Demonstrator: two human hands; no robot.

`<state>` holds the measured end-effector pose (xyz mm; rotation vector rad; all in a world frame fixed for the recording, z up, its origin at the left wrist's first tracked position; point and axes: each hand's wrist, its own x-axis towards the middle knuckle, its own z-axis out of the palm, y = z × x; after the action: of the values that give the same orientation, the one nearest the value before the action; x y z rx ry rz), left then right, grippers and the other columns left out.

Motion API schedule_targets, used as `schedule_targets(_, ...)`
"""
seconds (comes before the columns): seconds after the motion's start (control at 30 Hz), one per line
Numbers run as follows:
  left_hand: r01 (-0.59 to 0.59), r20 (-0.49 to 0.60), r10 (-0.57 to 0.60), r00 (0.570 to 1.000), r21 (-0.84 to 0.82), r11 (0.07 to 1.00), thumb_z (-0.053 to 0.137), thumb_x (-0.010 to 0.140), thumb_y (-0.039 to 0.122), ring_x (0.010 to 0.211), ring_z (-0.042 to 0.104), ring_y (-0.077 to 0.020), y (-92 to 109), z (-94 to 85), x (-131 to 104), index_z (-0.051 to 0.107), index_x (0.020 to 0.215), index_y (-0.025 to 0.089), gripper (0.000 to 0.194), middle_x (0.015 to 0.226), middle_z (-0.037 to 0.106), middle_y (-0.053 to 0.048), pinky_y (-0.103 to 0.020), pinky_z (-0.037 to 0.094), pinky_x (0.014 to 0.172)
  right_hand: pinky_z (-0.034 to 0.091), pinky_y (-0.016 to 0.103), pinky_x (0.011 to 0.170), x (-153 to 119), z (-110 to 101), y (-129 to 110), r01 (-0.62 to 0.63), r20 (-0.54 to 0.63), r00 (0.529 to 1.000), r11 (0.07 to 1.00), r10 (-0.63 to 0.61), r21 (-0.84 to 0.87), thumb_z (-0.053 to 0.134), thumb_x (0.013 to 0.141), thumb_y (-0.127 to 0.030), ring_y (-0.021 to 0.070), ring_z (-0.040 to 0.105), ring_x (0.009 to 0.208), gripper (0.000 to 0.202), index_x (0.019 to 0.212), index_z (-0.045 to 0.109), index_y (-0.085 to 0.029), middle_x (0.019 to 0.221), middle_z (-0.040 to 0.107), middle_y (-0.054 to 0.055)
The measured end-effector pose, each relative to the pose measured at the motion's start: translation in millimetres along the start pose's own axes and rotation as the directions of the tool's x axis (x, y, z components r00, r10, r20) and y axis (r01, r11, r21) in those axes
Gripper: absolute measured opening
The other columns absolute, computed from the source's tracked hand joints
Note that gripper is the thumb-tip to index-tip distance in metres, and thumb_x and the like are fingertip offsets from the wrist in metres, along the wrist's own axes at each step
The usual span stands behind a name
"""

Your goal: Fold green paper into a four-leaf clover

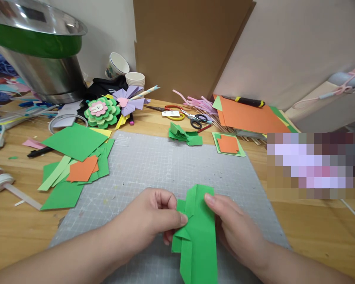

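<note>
A folded sheet of green paper (202,232) is held upright above the grey cutting mat (130,165), with creased flaps and a small tab along its left edge. My left hand (154,215) pinches that tab side between thumb and curled fingers. On the opposite edge, my right hand (235,223) grips the paper, thumb on the front near the top and fingers hidden behind. Farther back on the mat lie some small folded green paper pieces (185,135). At its back right corner sits a little stack of orange and green paper squares (228,144).
Green and orange paper scraps (73,142) pile up at the left, near a glue gun (0,179). Scissors (195,118), a paper flower (102,112) and a box cutter (250,101) lie along the back. A large metal bowl (38,23) stands back left. Cardboard (189,47) leans on the wall.
</note>
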<state>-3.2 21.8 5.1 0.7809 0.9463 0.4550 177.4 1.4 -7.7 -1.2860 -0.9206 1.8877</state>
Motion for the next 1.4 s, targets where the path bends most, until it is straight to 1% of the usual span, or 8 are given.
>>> schedule_targets(0.17, -0.004, -0.021, 0.004, 1.000, 0.034, 0.999, 0.069, 0.060, 0.032, 0.041, 0.045, -0.0074, 1.5, -1.7, -0.1, 0.049, 0.050, 0.017, 0.027, 0.043, 0.051, 0.004, -0.021, 0.036, 0.046, 0.050, 0.026, 0.060, -0.5, 2.8, -5.7, 0.020, 0.216, 0.976, 1.000, -0.022, 0.012, 0.063, 0.082, -0.042, 0.0135, 0.061, 0.062, 0.026, 0.082, 0.062, -0.017, 0.067, 0.063, 0.001)
schedule_targets(0.5, -0.038, -0.083, 0.043, 0.996, 0.062, 0.997, 0.068, 0.061, 0.030, 0.043, 0.045, -0.0070, -7.0, 1.7, 6.7, 0.047, 0.058, 0.018, 0.024, 0.045, 0.049, 0.007, -0.021, 0.038, 0.045, 0.052, 0.021, 0.060, 3.5, 8.8, -7.7, 0.053, 0.242, 0.969, 0.999, -0.053, 0.005, 0.067, 0.081, -0.034, 0.0085, 0.058, 0.056, 0.017, 0.077, 0.063, -0.018, 0.063, 0.061, -0.003)
schedule_targets(0.77, -0.115, -0.033, 0.116, 0.993, 0.047, 0.992, 0.061, 0.062, 0.021, 0.044, 0.033, -0.0045, -6.5, 3.3, 2.0, 0.044, 0.056, 0.018, 0.019, 0.047, 0.041, 0.010, -0.018, 0.026, 0.043, 0.046, 0.018, 0.054, 1.4, 6.9, -4.6, 0.035, 0.180, 0.983, 0.998, -0.025, -0.052, 0.070, 0.076, -0.038, 0.0074, 0.052, 0.055, 0.026, 0.070, 0.061, -0.015, 0.062, 0.057, -0.003)
schedule_targets(1.0, -0.105, -0.171, 0.112, 0.979, 0.053, 0.993, 0.062, 0.057, 0.027, 0.042, 0.039, -0.0056, 4.5, 0.4, 3.8, 0.043, 0.051, 0.019, 0.021, 0.044, 0.046, 0.007, -0.019, 0.031, 0.042, 0.038, 0.021, 0.039, 14.3, -11.2, -8.2, 0.162, -0.126, 0.980, 0.985, -0.155, 0.054, 0.044, 0.090, -0.048, 0.0129, 0.055, 0.044, 0.040, 0.070, 0.057, -0.016, 0.053, 0.057, 0.001)
schedule_targets(1.1, -0.114, -0.206, 0.124, 0.971, 0.059, 0.992, 0.065, 0.057, 0.029, 0.042, 0.041, -0.0060, 5.5, -1.2, 3.9, 0.044, 0.052, 0.018, 0.024, 0.044, 0.047, 0.007, -0.019, 0.032, 0.043, 0.039, 0.019, 0.040, 13.5, -12.2, -11.3, 0.260, -0.178, 0.952, 0.965, -0.248, 0.045, 0.050, 0.089, -0.050, 0.0111, 0.054, 0.044, 0.036, 0.073, 0.053, -0.018, 0.054, 0.055, -0.002)
schedule_targets(1.23, -0.124, -0.172, 0.133, 0.976, 0.064, 0.990, 0.066, 0.059, 0.029, 0.042, 0.043, -0.0064, 2.4, -0.5, 4.3, 0.045, 0.053, 0.018, 0.025, 0.046, 0.050, 0.006, -0.019, 0.034, 0.044, 0.040, 0.016, 0.040, 5.2, -0.6, -8.3, 0.210, 0.025, 0.977, 0.977, -0.212, 0.044, 0.062, 0.084, -0.047, 0.0075, 0.051, 0.051, 0.033, 0.106, 0.051, -0.025, 0.074, 0.057, -0.004)
schedule_targets(1.3, -0.134, -0.132, 0.142, 0.981, 0.064, 0.989, 0.066, 0.062, 0.029, 0.043, 0.043, -0.0065, 0.2, 0.5, 4.1, 0.046, 0.054, 0.018, 0.024, 0.046, 0.050, 0.006, -0.019, 0.034, 0.044, 0.044, 0.016, 0.046, 1.8, 5.4, -5.7, 0.142, 0.131, 0.981, 0.990, -0.143, 0.015, 0.065, 0.082, -0.046, 0.0077, 0.053, 0.056, 0.033, 0.100, 0.056, -0.021, 0.074, 0.058, -0.002)
schedule_targets(1.4, -0.125, -0.077, 0.130, 0.989, 0.064, 0.990, 0.067, 0.064, 0.029, 0.044, 0.045, -0.0067, -2.4, 1.6, 3.6, 0.046, 0.056, 0.018, 0.025, 0.047, 0.050, 0.006, -0.019, 0.034, 0.044, 0.050, 0.019, 0.058, -0.2, 10.0, -3.4, 0.091, 0.149, 0.985, 0.996, -0.089, -0.010, 0.069, 0.080, -0.039, 0.0102, 0.060, 0.064, 0.024, 0.086, 0.061, -0.018, 0.072, 0.062, -0.001)
